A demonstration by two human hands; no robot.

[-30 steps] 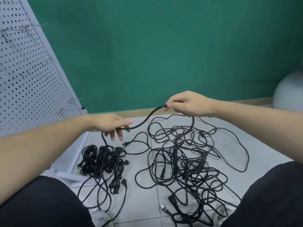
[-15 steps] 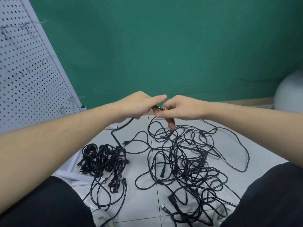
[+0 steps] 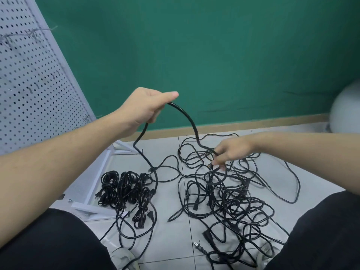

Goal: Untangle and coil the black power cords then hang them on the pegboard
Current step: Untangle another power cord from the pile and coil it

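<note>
here both hands, left hand (image 3: 144, 108) and right hand (image 3: 231, 151), pinch one smooth arched black cord (image 3: 188, 117).

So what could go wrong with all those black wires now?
1. The held cord runs from the left hand down to the right hand, which is pinching it right over the tangled pile. Pulling up hard might tighten knots or drag other cords along.
2. The cord's other end trails past the coiled bundles, so lifting it could snag them and undo that work.
</note>
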